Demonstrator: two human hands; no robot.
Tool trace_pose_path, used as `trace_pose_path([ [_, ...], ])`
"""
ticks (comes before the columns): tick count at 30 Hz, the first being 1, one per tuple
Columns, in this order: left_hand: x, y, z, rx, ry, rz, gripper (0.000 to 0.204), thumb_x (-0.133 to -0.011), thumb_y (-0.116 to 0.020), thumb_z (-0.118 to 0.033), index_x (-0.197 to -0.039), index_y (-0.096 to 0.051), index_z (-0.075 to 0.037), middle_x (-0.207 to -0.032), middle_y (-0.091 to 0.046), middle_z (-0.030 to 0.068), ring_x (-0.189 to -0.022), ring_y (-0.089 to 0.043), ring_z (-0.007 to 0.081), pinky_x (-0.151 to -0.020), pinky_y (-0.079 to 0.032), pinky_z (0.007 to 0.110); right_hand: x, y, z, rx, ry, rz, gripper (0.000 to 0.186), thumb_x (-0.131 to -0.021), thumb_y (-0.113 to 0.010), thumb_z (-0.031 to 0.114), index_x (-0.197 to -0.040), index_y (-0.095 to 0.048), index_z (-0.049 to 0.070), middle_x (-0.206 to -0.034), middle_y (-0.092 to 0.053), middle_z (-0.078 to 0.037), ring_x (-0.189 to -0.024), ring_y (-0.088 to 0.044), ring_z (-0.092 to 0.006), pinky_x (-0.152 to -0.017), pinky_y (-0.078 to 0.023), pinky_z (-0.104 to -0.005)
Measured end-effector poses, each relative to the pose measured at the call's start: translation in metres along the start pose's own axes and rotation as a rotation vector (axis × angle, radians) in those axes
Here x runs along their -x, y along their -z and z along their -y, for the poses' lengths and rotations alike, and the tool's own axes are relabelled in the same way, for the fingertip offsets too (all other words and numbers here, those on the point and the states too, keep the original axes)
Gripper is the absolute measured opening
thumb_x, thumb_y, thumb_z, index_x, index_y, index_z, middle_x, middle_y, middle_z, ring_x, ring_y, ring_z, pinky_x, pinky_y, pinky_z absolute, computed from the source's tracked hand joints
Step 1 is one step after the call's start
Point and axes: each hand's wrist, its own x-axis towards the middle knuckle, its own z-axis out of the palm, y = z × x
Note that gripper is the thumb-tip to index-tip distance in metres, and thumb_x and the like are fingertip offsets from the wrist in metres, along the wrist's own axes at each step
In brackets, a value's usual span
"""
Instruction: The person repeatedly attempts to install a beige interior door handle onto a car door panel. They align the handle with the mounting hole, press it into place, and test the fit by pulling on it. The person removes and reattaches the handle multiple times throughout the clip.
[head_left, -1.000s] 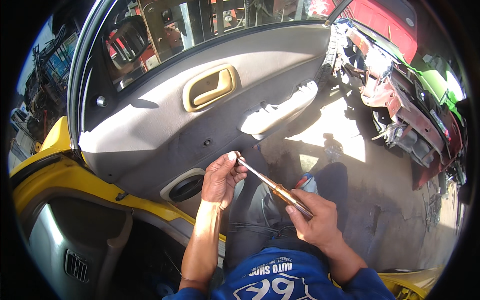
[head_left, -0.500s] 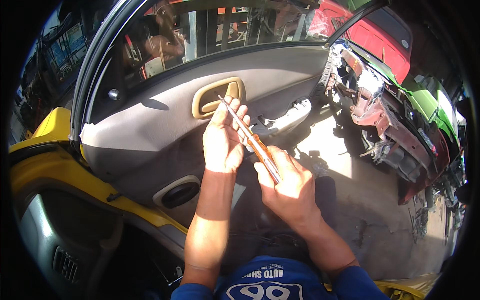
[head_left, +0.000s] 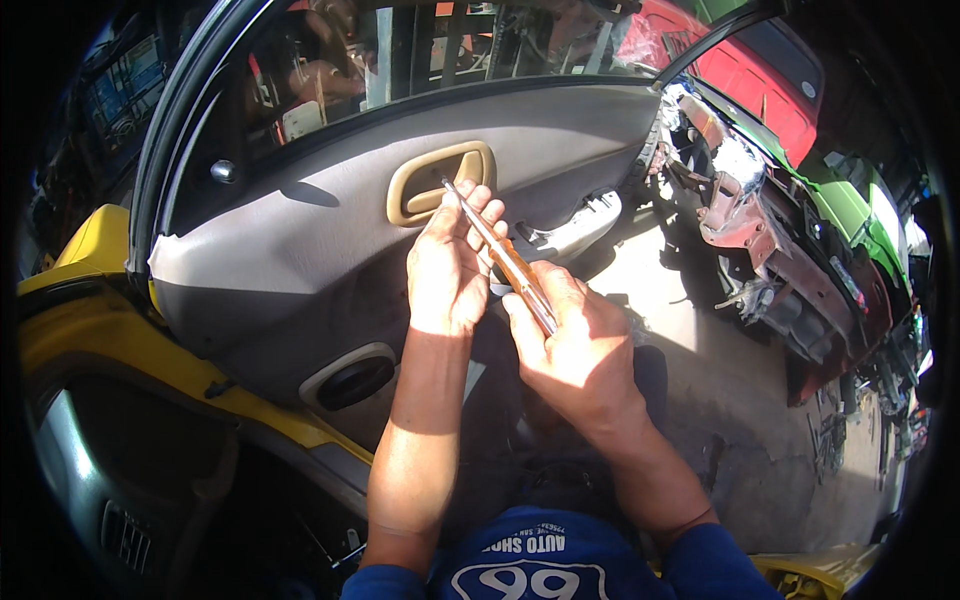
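A screwdriver (head_left: 516, 270) with a translucent amber handle slants up and left between my hands. My right hand (head_left: 582, 345) is wrapped round its handle. Palm up, my left hand (head_left: 447, 272) steadies the metal shaft between thumb and fingers. The tip points into the beige inside door handle surround (head_left: 402, 190), by the recess behind the lever; whether it sits on a screw is too small to tell. This surround is set in the grey door panel (head_left: 290, 235) of a yellow car. A pale armrest pull (head_left: 580, 225) lies right of my fingers.
Low on the door is an oval dark speaker (head_left: 355, 383). A round lock knob (head_left: 223, 172) juts out at left. The yellow door sill (head_left: 270, 410) and dashboard (head_left: 90, 470) lie at lower left. Torn red and green car parts (head_left: 750, 210) stand at right.
The screwdriver and both hands have shifted slightly relative to the handle surround, with the tip now nearer its recess. The view has moved a little. Both hands keep their hold.
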Motion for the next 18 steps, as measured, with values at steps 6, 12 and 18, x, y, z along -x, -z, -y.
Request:
trace_pose_path([
  [6,0.0,0.003,0.0,0.025,0.005,-0.002,0.035,-0.115,-0.059,-0.029,-0.135,-0.064,0.0,-0.118,-0.073,0.0095,-0.105,-0.073,0.0219,-0.092,-0.063,0.037,-0.004,0.004,0.008,0.056,-0.069,0.05,0.031,-0.09,-0.08,0.006,-0.119,-0.071,-0.004,-0.095,-0.076,-0.02,-0.083,-0.078,-0.0361,-0.073,-0.063,-0.0417],
  [12,-0.002,0.008,0.003,0.03,0.002,0.019,0.038,-0.113,-0.064,-0.031,-0.137,-0.066,-0.002,-0.115,-0.075,0.0075,-0.103,-0.074,0.0201,-0.088,-0.062,0.035,-0.009,0.006,0.009,0.149,0.087,0.005,0.034,-0.091,-0.078,0.009,-0.122,-0.07,-0.004,-0.086,-0.069,-0.018,-0.07,-0.073,-0.0373,-0.062,-0.06,-0.0448],
  [18,0.02,-0.02,-0.028,-0.866,-0.04,-0.157,0.032,-0.11,-0.068,-0.028,-0.118,-0.078,0.001,-0.096,-0.08,0.01,-0.08,-0.078,0.0181,-0.076,-0.065,0.03,-0.018,0.018,0.013,0.097,-0.151,0.199,0.024,-0.092,-0.079,0.011,-0.111,-0.072,-0.002,-0.088,-0.076,-0.021,-0.074,-0.076,-0.041,-0.068,-0.061,-0.0452],
])
